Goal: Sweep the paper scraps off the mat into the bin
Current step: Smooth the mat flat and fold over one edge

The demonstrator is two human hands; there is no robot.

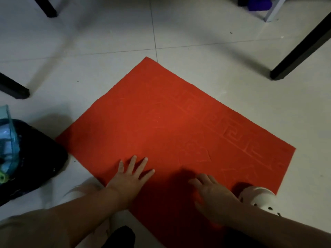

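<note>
A red mat (170, 122) with a raised key pattern lies diagonally on the pale tiled floor. My left hand (131, 173) rests flat on its near left part, fingers spread and straight. To the right, my right hand (213, 192) hovers low over or touches the mat, fingers loosely bent, holding nothing that I can see. Only a few tiny pale specks (158, 119) show on the mat's middle. A bin lined with a black bag (34, 154) stands at the left, just off the mat's left corner, with a blue-green rim (9, 133).
A white perforated shoe (259, 197) sits on the mat's near right edge. Black furniture legs stand at the far right (304, 45), the left (14, 88) and the top left (46, 7). A white frame leg (273, 9) and a purple thing (259, 3) are at the top right.
</note>
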